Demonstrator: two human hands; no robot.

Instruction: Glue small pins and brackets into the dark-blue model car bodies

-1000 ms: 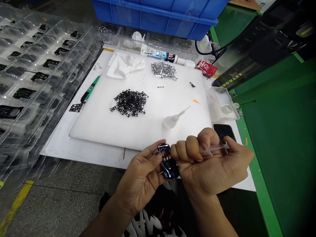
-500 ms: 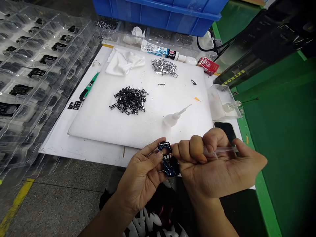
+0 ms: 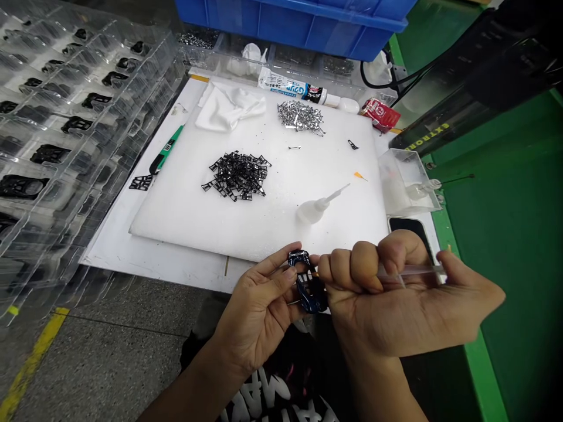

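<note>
My left hand (image 3: 253, 313) pinches a glossy dark blue toy car body (image 3: 313, 302) with openings in it, just below the foam board's front edge. A clear plastic syringe (image 3: 417, 270) lies in my right hand (image 3: 409, 308), fingers curled round it and the thumb by its rear end. Its orange tip (image 3: 315, 274) meets the car body's right side; whether it touches is hard to tell. Beyond the hands, a white squeeze bottle (image 3: 312, 211) with a thin nozzle stands on the white foam board (image 3: 193, 220).
On the board are a pile of black frame parts (image 3: 240, 176), small silver parts (image 3: 301, 117), a white cloth (image 3: 229, 105) and an orange needle tip (image 3: 359, 176). A green cutter (image 3: 167, 149) lies left, clear trays (image 3: 101, 140) beyond. A phone (image 3: 411, 228) lies right; a blue bin (image 3: 294, 26) stands behind.
The whole scene sits slightly further right as the camera view shifts. Both hands keep their hold on the car body and the syringe; the right thumb lies slightly farther from the fingers.
</note>
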